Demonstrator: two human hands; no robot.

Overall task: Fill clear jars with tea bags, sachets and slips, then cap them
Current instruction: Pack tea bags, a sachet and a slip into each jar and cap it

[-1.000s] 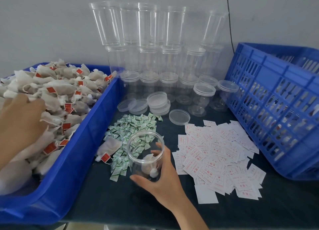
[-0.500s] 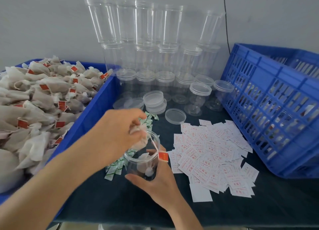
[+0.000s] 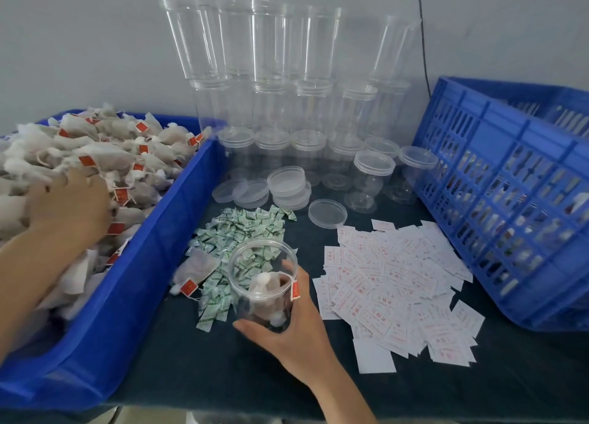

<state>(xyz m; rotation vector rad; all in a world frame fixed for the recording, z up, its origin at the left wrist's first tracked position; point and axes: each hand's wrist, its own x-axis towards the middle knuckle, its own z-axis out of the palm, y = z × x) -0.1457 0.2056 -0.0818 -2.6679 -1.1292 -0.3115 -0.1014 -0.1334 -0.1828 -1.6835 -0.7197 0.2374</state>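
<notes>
My right hand grips an open clear jar on the dark table. The jar holds tea bags, and a red tag hangs over its rim. My left hand lies on the pile of tea bags in the blue bin, its fingertips buried among the bags. Green sachets lie heaped just behind the jar. White slips spread out to its right. One loose tea bag lies on the table left of the jar.
Loose clear lids and a single lid lie behind the sachets. Stacks of empty clear jars stand against the wall. A blue slatted crate fills the right side.
My left hand dropped a tea bag into the jar and went back left to the pile in the bin. The jar now holds more bags, with a tag over its rim.
</notes>
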